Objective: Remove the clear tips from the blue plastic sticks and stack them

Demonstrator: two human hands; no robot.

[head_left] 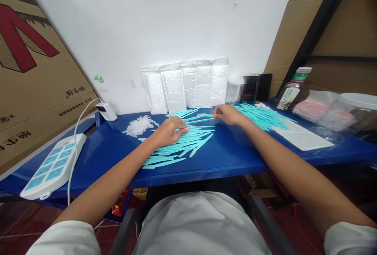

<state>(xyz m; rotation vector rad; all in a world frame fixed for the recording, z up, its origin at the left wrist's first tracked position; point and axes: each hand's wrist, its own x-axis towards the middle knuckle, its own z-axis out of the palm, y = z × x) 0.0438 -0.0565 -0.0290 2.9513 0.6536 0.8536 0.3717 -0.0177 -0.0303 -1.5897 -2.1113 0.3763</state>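
Note:
A loose pile of slim teal plastic sticks [173,149] lies on the blue table in front of me. My left hand [172,131] rests over the upper part of this pile, its fingers bent down among the sticks. What sits under its palm is hidden. Just to the right, my right hand [226,114] pinches the right end of a single teal stick [200,120], whose other end reaches to the left fingertips. A second heap of teal sticks [262,115] lies beyond my right wrist. Small translucent white pieces [140,125] form a heap left of my left hand.
White padded envelopes [188,86] lean against the wall behind the sticks. A white power strip [55,164] with a cable lies at left. Toward the right are a white sheet [306,135], a bottle [293,88] and a clear tub [353,109]. A cardboard box [38,90] stands far left.

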